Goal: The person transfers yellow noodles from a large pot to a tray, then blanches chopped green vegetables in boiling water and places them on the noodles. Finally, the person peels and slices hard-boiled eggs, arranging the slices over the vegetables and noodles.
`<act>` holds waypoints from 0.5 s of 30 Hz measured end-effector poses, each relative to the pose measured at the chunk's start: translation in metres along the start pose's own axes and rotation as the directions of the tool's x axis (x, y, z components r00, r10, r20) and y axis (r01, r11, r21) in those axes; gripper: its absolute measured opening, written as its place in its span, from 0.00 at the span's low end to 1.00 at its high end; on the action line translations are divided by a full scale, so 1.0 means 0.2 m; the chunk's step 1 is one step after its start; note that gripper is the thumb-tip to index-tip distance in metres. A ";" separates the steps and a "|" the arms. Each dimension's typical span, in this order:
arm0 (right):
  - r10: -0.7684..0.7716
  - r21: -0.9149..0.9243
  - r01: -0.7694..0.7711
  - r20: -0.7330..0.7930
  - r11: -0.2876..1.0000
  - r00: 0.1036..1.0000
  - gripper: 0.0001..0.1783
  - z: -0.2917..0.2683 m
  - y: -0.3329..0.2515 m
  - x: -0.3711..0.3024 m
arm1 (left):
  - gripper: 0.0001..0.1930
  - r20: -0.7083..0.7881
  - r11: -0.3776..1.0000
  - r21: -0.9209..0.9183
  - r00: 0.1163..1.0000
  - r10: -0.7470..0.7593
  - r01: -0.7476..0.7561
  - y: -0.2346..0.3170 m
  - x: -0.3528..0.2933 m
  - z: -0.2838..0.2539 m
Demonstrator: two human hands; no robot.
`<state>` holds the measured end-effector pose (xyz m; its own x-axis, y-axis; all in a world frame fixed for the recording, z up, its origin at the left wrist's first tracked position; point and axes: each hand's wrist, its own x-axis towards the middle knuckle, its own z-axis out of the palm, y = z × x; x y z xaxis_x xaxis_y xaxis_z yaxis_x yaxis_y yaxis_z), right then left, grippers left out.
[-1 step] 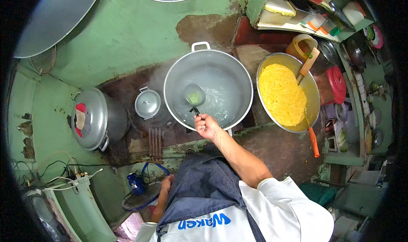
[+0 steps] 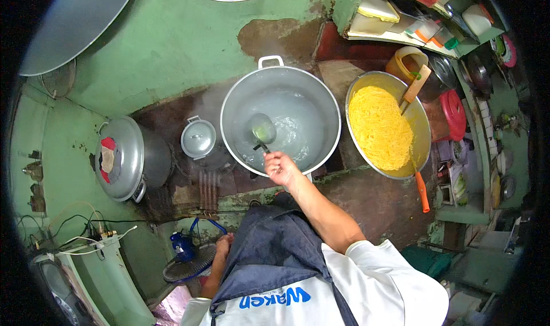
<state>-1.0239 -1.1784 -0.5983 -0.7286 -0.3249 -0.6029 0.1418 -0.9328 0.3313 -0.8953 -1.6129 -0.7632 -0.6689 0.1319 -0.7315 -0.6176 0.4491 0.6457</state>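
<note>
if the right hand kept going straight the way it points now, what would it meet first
Probably the steaming water in the big metal pot. The right hand holds the ladle by its handle at the pot's near rim and points across the pot, so the water comes first, though depth is hard to judge.

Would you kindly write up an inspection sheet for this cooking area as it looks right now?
Surface: stained, dark stove area against a green wall.
Job's things: large metal pot of steaming water; ladle with its bowl in the water.
Clutter: wide pan of yellow noodles with a wooden spatula; small lidded pot; big lidded pot; shelf containers.
Grippers: right hand holds the ladle handle; left hand low beside the apron, by a blue fan, contact unclear.
Cables: loose wires at lower left.
Surroundings: cluttered shelves at right.
</note>
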 end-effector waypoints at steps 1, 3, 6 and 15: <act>-0.042 0.081 0.042 -0.008 0.996 0.999 0.09 0.00 -0.05 -0.02 | 0.12 -0.008 0.999 0.040 0.999 -0.033 0.034 0.03 0.02 0.01; -0.047 0.188 0.048 -0.008 0.981 0.999 0.10 -0.01 -0.22 -0.07 | 0.12 0.027 0.983 -0.146 0.993 -0.111 0.114 0.13 0.04 0.02; -0.106 -0.029 0.104 -0.063 0.994 0.992 0.12 -0.01 -0.41 -0.13 | 0.13 0.039 0.909 -0.378 0.984 -0.175 0.176 0.34 0.05 0.01; -0.501 -0.907 0.020 -0.214 0.421 0.838 0.09 0.16 -0.53 -0.06 | 0.14 -0.120 0.823 -0.537 0.949 -0.292 0.186 0.40 -0.16 -0.10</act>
<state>-1.0524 -1.0706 -0.6030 -0.5383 0.1614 -0.8271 0.6531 -0.5404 -0.5305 -0.9317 -1.5989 -0.6839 -0.5035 -0.1119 -0.8567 -0.8547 -0.0800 0.5128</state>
